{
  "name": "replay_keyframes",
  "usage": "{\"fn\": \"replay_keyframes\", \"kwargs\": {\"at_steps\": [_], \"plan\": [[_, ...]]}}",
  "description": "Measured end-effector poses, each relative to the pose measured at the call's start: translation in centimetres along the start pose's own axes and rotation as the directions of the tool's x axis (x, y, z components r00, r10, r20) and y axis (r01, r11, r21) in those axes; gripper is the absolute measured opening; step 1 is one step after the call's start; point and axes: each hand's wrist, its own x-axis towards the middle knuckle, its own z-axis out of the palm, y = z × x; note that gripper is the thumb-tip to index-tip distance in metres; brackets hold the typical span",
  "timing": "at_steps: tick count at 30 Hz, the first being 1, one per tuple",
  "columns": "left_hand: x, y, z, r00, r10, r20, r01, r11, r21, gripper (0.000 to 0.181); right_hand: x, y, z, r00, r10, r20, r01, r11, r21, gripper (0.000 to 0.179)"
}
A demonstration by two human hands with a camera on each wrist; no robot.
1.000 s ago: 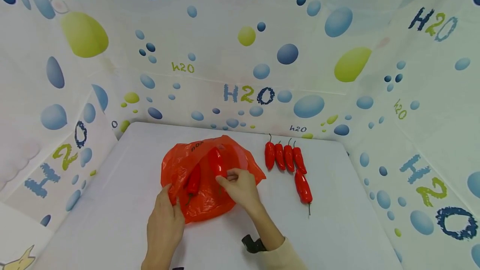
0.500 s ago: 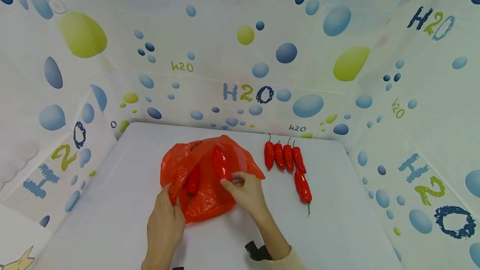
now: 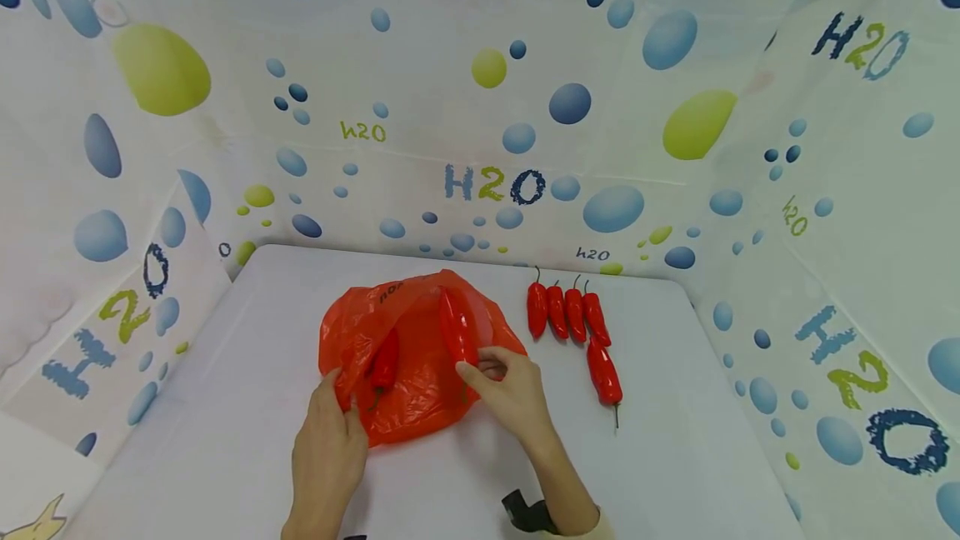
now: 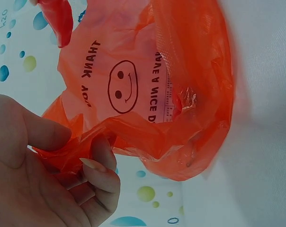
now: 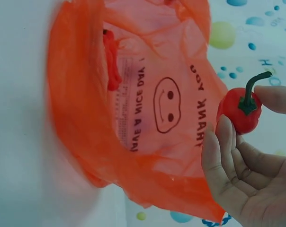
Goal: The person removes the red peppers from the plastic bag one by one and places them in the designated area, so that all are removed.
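Observation:
An orange-red plastic bag lies on the table with its mouth spread. My left hand pinches the bag's left edge between thumb and fingers. Between the thumb and fingers of my right hand is a red chili pepper, held over the bag's right side. The right wrist view shows that chili pepper end-on, its green stem towards the camera. Another red chili pepper rests inside the bag, partly covered by the plastic. Printed lettering and a smiling face show on the bag in the left wrist view.
Several red chili peppers stand in a row at the table's back right. One more chili pepper lies just in front of the row, stem towards me. A patterned curtain rises behind the white table.
My right hand has moved a little to the right, taking the held chili pepper with it. The left hand keeps its hold on the bag's edge.

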Motion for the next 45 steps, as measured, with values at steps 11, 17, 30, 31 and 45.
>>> {"fn": "replay_keyframes", "kwargs": {"at_steps": [11, 17, 30, 31, 45], "plan": [[0.0, 0.1, 0.2, 1.0, 0.013, -0.018, -0.013, 1.0, 0.002, 0.051, -1.0, 0.4, -1.7, 0.998, 0.017, -0.066, -0.016, 1.0, 0.021, 0.043], [0.0, 0.1, 0.2, 0.999, 0.018, -0.028, -0.018, 1.0, -0.006, 0.05, -1.3, 0.8, -2.6, 0.989, 0.056, -0.136, -0.048, 0.997, 0.061, 0.039], [1.3, -0.4, 0.1, 1.0, 0.017, 0.002, -0.016, 1.0, -0.014, 0.05, -0.8, 2.9, -4.2, 0.959, 0.148, -0.243, -0.139, 0.989, 0.053, 0.041], [1.3, -0.4, 0.1, 1.0, 0.017, 0.001, -0.017, 1.0, -0.014, 0.051, -0.8, 3.2, -4.4, 0.955, 0.158, -0.25, -0.151, 0.987, 0.05, 0.041], [1.3, -0.5, 0.1, 1.0, 0.02, 0.006, -0.02, 1.0, -0.022, 0.05, -1.5, 7.4, -6.0, 0.91, 0.258, -0.325, -0.275, 0.962, -0.006, 0.046]]}}
